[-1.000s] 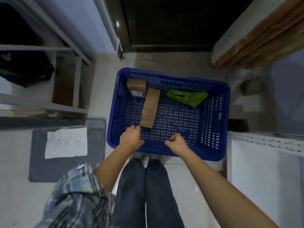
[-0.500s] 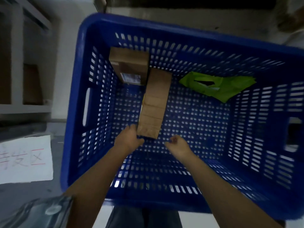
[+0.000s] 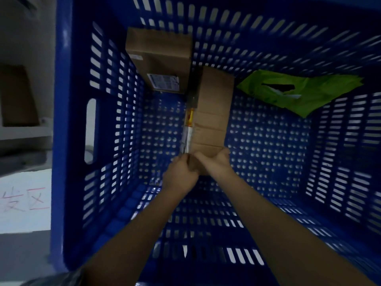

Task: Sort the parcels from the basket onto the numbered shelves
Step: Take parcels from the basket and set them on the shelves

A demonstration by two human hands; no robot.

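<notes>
A blue perforated basket fills the view. On its floor lies a long narrow cardboard parcel. My left hand grips its near left corner, and my right hand holds its near end with fingers wrapped over the edge. A squarer cardboard parcel with a white label leans in the far left corner. A green plastic mailer lies against the far right wall.
Left of the basket, a white paper sign with red writing lies on a dark mat. A grey shelf frame with a brown box stands at the far left.
My head has dropped much closer into the basket. Both hands reached forward from the near rim and closed on the near end of the long parcel.
</notes>
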